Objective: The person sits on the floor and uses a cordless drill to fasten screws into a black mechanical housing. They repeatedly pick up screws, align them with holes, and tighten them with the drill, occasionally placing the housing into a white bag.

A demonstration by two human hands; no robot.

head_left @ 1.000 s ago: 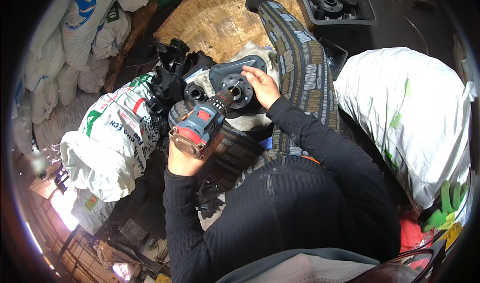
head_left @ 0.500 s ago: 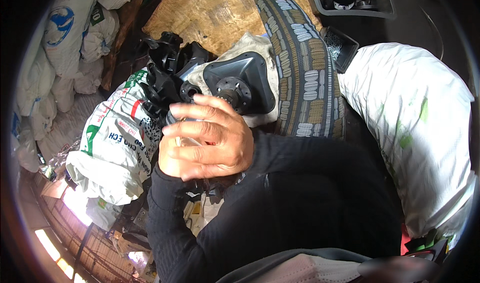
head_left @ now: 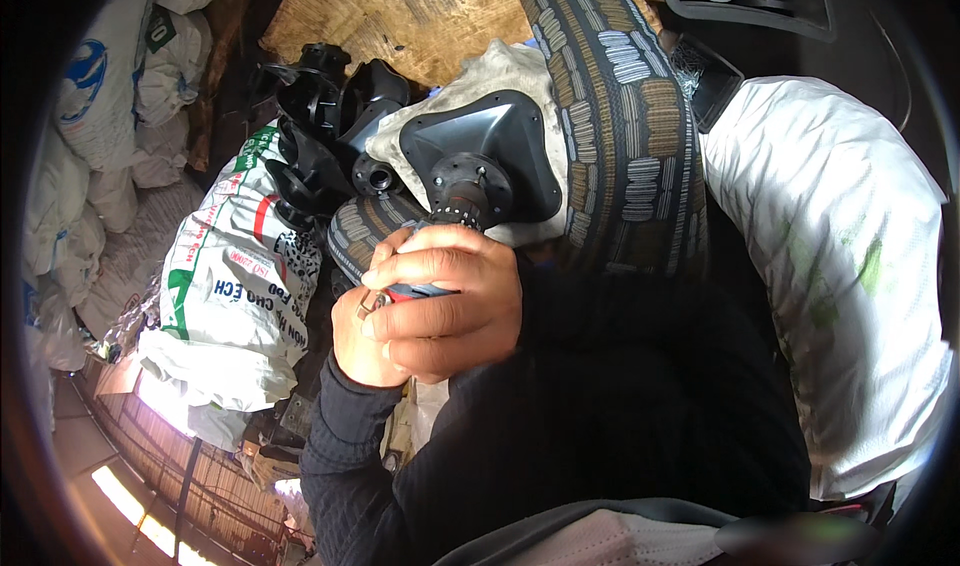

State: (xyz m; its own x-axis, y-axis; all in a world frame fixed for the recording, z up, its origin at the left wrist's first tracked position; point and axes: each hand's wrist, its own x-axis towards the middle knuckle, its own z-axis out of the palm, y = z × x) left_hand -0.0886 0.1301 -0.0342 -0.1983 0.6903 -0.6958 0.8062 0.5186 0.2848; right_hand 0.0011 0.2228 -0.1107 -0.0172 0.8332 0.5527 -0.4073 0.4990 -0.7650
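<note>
Both my hands are wrapped around a power drill (head_left: pixel 425 290), of which only a sliver of red and blue shows between the fingers. My right hand (head_left: pixel 455 296) lies on top, and my left hand (head_left: pixel 360 346) grips from below and behind it. The drill's dark socket tip (head_left: pixel 462 212) meets the round hub of a black triangular part (head_left: pixel 500 136). That part rests on a dirty white cloth (head_left: pixel 500 71) inside a patterned tyre (head_left: pixel 625 116).
A heap of black moulded parts (head_left: pixel 320 126) lies to the left, above a printed white sack (head_left: pixel 235 286). A large white sack (head_left: pixel 840 266) fills the right side. A dark tray of black parts (head_left: pixel 790 11) sits top right, and a chipboard sheet (head_left: pixel 400 16) lies behind.
My right hand has left the black part's hub and closed over my left hand on the drill. The view has moved in closer, and the drill body is now hidden.
</note>
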